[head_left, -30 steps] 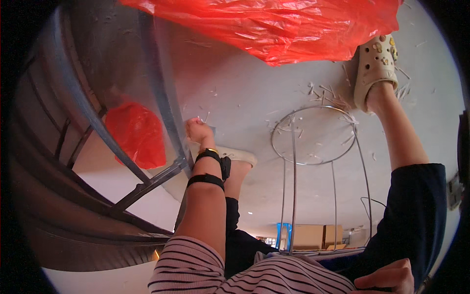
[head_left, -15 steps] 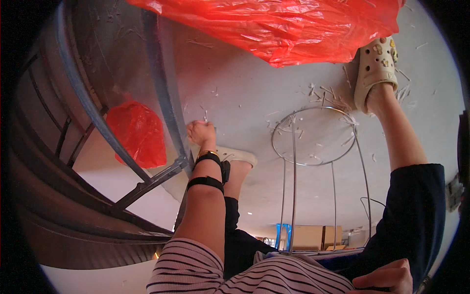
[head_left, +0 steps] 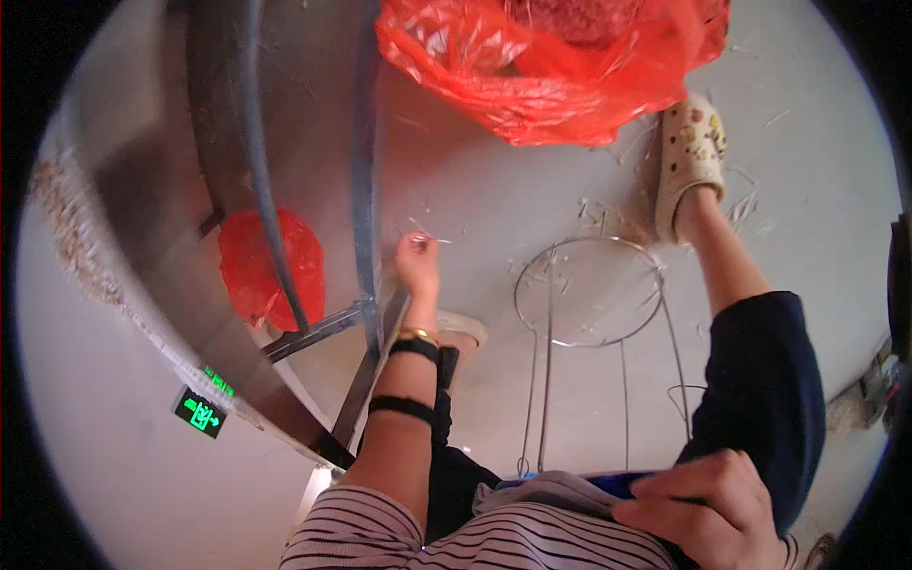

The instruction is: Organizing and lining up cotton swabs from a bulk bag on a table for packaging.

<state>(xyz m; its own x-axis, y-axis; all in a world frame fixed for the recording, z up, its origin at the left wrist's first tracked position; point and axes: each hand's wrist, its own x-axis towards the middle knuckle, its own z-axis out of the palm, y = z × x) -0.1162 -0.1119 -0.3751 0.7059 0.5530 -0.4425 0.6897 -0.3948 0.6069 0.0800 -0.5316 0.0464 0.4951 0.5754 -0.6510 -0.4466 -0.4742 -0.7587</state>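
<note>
My left hand (head_left: 418, 261) reaches low over the floor, fingers closed on a few thin white sticks (head_left: 427, 234) that look like cotton swabs. A gold bracelet and black straps circle that wrist and forearm. Close to my lap, my right hand (head_left: 717, 508) is curled with bent fingers pressed together; what they hold, if anything, is hidden. More white sticks (head_left: 594, 214) lie scattered on the floor around the shoe. At the top, a large red plastic bag (head_left: 532, 90) gapes, showing pinkish contents I cannot make out.
A smaller red bag (head_left: 271, 266) sits behind the dark metal table legs (head_left: 365, 190) at left. Material is heaped along the blurred table edge (head_left: 104, 271). Between my feet stands a wire frame with a round ring (head_left: 518, 309). A beige clog (head_left: 689, 152) is on my right foot.
The view has shifted, bringing the tabletop edge and a green sign into sight. More of the large bag's opening shows. My right hand has come further into view, and the sticks in my left hand lie differently.
</note>
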